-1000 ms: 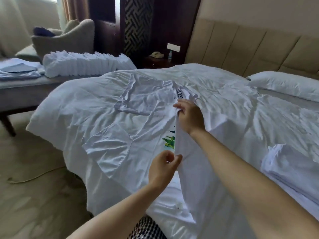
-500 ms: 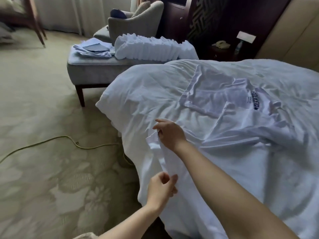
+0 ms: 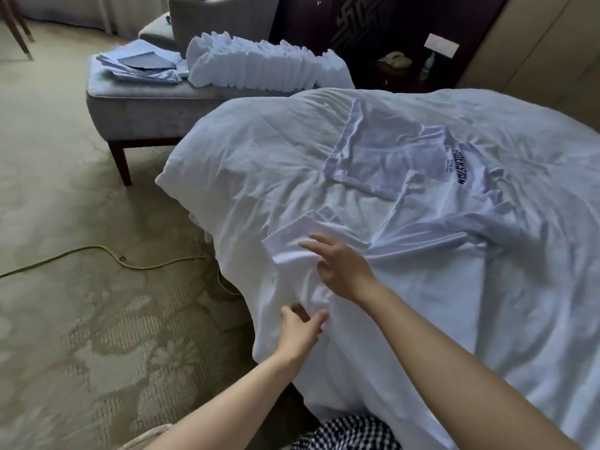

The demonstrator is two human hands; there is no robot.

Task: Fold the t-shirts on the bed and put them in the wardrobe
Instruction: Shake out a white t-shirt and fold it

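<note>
On the bed [image 3: 259,151], both hands [image 3: 341,267] seemingly press the t-shirt [image 3: 422,254], fingers spread.

Your right hand [image 3: 341,267] reaches forward from the lower right on a long bare forearm, palm down, fingers spread loose and pointing up and to the left, with no closed grip. Your left hand [image 3: 300,329] comes in lower, from the bottom centre, forearm bare, thumb and fingers parted and angled toward the right hand. The two hands sit near each other without touching, left below right.
</note>
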